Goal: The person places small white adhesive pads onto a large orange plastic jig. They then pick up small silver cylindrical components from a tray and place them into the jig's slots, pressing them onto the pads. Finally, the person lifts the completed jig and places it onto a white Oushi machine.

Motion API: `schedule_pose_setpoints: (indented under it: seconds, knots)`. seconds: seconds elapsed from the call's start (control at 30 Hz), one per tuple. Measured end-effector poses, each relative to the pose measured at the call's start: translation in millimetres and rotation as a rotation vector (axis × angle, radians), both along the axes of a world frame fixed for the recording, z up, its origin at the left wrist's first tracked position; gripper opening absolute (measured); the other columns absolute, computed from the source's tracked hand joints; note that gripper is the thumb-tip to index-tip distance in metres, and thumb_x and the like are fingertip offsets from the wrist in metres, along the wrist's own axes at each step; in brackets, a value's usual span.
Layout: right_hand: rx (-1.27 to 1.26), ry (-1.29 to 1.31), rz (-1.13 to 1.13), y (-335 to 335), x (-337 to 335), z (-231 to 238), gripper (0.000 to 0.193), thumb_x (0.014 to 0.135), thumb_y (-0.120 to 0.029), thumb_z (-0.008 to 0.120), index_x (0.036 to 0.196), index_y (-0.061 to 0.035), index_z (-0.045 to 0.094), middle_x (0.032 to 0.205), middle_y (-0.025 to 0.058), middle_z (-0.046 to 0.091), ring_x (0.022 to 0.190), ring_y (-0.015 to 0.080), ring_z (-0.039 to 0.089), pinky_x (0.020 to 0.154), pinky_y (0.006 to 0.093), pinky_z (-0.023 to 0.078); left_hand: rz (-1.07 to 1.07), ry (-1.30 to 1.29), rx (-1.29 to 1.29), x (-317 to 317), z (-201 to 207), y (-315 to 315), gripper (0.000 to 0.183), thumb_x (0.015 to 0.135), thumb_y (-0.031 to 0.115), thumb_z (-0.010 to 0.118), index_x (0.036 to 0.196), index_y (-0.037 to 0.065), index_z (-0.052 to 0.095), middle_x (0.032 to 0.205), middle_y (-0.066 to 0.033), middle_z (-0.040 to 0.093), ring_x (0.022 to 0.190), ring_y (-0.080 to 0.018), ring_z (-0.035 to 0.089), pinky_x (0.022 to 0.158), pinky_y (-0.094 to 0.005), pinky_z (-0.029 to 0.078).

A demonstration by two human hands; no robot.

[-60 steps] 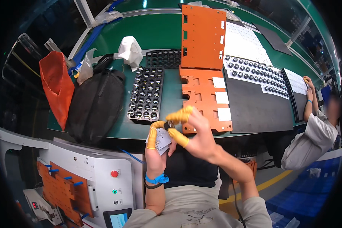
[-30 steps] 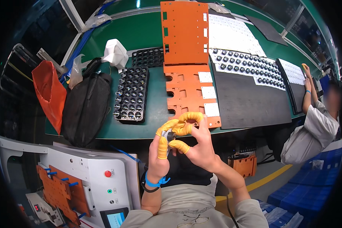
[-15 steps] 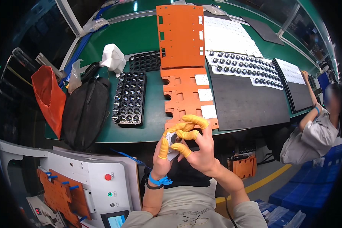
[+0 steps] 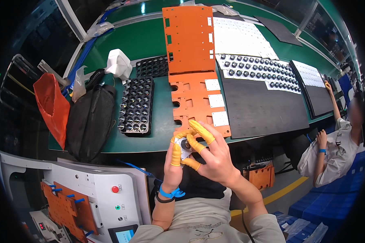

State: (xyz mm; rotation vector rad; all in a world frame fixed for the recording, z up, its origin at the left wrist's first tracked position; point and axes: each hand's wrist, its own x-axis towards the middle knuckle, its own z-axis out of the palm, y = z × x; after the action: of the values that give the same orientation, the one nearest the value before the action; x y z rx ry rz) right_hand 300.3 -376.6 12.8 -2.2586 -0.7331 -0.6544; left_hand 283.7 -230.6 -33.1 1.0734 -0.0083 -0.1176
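The left hand point(image 4: 175, 166) and right hand point(image 4: 216, 160), yellow rubbery covers on several fingertips, meet just in front of the near edge of a long green-topped bench point(image 4: 162, 111), their fingers curled toward each other.

At lower left stands a grey-white machine point(image 4: 83, 174) with a red round button. To the right, a co-worker in a light shirt point(image 4: 332, 150) reaches one arm to the bench.

On the bench, a broad flat black mat point(image 4: 263, 109) lies right of two orange perforated panels point(image 4: 190, 40), joined end to end. Beyond the mat spread thin white sheets point(image 4: 241, 38). On the left, a rounded black fabric bag point(image 4: 90, 123) sits beside an open red-orange bag point(image 4: 49, 107). Between it and the panels is a black tray of round pockets point(image 4: 151, 109), filled with shiny-topped round pieces; a white angular container point(image 4: 118, 65) stands behind.

Three white square plates point(image 4: 216, 100) rest on the nearer panel. A similar small white flat plate point(image 4: 184, 155) is clasped between the left thumb and fingers. Smallest, a black round part point(image 4: 185, 144) sits against that plate, with the right fingertips close around it; whether they grip it cannot be told.
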Motion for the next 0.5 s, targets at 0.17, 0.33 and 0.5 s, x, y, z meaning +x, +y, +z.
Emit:
schedule_pose_setpoints:
  seconds: [0.17,0.33,0.5]
  knots:
    - [0.022,0.024,0.084,-14.2,8.0,9.2,0.052,0.067,-0.021,0.088,0.109,0.0031,0.069,0.140,0.0206,0.054,0.129,0.0381,0.053,0.101,0.0467,0.049,-0.070,0.011,-0.029,-2.7,-0.4,0.3,0.055,0.111,0.042,0.034,0.148,0.002,0.040,0.120,-0.0085,0.061,0.090,-0.0150,0.062,0.072,-0.0280,0.053]
    - [0.020,0.058,0.133,-20.6,12.6,1.5,0.055,0.068,-0.025,0.088,0.112,0.0012,0.069,0.141,0.0200,0.054,0.126,0.0376,0.054,0.100,0.0459,0.050,-0.151,0.070,-0.124,-1.0,-1.3,0.2,0.055,0.111,0.042,0.031,0.145,0.001,0.044,0.111,-0.0104,0.063,0.084,-0.0174,0.064,0.064,-0.0301,0.054]
    - [0.029,0.099,0.196,-30.7,15.6,0.6,0.057,0.068,-0.029,0.087,0.113,0.0012,0.069,0.139,0.0172,0.056,0.121,0.0368,0.057,0.097,0.0443,0.050,-0.258,0.012,-0.073,2.2,0.1,7.8,0.053,0.111,0.040,0.033,0.144,0.001,0.045,0.110,-0.0113,0.064,0.081,-0.0178,0.063,0.061,-0.0290,0.052]
